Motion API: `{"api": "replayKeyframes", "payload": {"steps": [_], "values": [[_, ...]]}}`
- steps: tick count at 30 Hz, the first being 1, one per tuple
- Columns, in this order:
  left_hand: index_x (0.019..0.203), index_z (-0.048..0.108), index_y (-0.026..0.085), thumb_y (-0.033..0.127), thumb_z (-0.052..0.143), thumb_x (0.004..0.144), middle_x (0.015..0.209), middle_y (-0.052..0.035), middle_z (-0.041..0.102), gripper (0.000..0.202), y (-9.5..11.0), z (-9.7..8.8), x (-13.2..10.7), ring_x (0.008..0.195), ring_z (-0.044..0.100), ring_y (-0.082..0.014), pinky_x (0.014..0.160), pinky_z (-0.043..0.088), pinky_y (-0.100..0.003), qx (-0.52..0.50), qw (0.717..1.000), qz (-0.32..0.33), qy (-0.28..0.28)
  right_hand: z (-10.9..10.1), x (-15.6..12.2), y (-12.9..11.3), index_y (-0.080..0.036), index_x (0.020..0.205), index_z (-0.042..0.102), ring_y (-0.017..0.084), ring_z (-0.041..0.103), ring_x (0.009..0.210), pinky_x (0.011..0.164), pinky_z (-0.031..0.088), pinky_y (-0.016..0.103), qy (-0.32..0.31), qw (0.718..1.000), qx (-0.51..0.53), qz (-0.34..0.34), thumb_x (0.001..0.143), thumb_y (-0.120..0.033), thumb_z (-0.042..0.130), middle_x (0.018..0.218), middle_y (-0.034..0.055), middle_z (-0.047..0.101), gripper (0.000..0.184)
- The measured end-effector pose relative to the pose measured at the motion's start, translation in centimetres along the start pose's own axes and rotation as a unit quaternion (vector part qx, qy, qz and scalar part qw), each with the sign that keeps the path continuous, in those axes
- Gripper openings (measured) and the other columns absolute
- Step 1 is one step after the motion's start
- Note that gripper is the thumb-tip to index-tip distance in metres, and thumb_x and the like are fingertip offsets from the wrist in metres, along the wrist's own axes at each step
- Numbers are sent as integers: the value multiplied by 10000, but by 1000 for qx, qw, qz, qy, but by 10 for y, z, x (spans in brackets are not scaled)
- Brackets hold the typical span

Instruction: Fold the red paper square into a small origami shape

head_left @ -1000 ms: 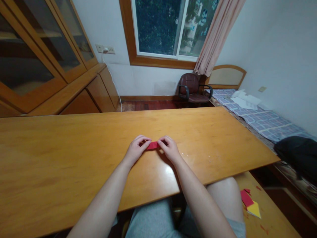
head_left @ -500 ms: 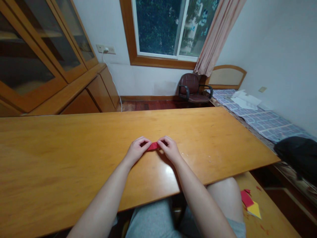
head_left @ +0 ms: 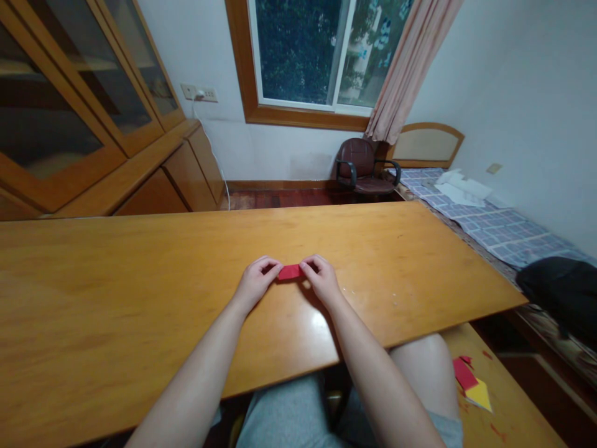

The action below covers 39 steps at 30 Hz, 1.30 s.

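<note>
A small red strip of paper [head_left: 290, 272], apparently folded, stretches between my two hands just over the table [head_left: 140, 292]. Its left end is pinched between the thumb and fingers of my left hand [head_left: 257, 279]. At the right end, my right hand [head_left: 323, 277] grips it the same way. Both ends of the strip are partly hidden by my fingertips. Tiny pale specks lie on the wood to the right of my right hand.
On a bench [head_left: 508, 398] at my lower right lie red paper [head_left: 464, 374], yellow paper [head_left: 479, 394] and small red scraps. A black bag [head_left: 559, 295] sits on the bed at right. Beyond the table stand an office chair [head_left: 359, 163] and, at left, a glass-door cabinet [head_left: 153, 186].
My hands have moved slightly apart, and more of the red paper strip shows between them. Both keep their pinch on its ends.
</note>
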<state>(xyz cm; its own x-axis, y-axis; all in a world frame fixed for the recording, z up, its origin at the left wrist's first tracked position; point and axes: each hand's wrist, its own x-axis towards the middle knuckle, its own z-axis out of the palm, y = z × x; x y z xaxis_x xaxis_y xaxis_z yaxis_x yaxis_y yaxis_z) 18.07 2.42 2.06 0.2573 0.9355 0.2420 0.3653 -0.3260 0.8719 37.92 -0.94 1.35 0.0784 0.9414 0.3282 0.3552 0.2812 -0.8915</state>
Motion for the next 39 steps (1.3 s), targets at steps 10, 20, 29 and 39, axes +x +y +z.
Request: {"api": "replayKeyframes", "payload": {"steps": [10, 20, 29, 39], "values": [[779, 678, 188, 405, 604, 842, 793, -22, 663, 238, -4, 1, 1, 788, 611, -179, 766, 477, -284, -20, 1000, -9, 18, 0, 1, 1, -193, 773, 652, 161, 579, 732, 707, 442, 273, 10, 1000, 8, 6, 878, -312, 588, 747, 8, 625, 171], [826, 651, 191, 401, 575, 869, 860, -29, 639, 227, 0, -1, -1, 830, 610, -178, 752, 498, -276, 2, 998, 4, 62, 1, 2, 1, -194, 747, 635, 164, 577, 719, 688, 445, 270, 29, 999, 12, 20, 859, -322, 587, 733, 11, 623, 176], [1126, 658, 235, 346, 690, 818, 1085, -71, 592, 328, 8, 2, -7, 1059, 575, -219, 930, 498, -361, 50, 993, 103, -42, 5, 1, 0, -183, 788, 629, 131, 524, 586, 569, 414, 236, 11, 996, 60, 72, 856, -371, 571, 643, -21, 584, 208], [1160, 630, 228, 306, 666, 842, 1060, -59, 601, 330, 1, 6, -6, 1013, 591, -210, 890, 523, -369, 71, 989, 122, -38, 4, 0, -3, -184, 801, 606, 117, 490, 505, 501, 385, 218, -4, 991, 88, 102, 851, -426, 571, 566, -43, 539, 250]]}}
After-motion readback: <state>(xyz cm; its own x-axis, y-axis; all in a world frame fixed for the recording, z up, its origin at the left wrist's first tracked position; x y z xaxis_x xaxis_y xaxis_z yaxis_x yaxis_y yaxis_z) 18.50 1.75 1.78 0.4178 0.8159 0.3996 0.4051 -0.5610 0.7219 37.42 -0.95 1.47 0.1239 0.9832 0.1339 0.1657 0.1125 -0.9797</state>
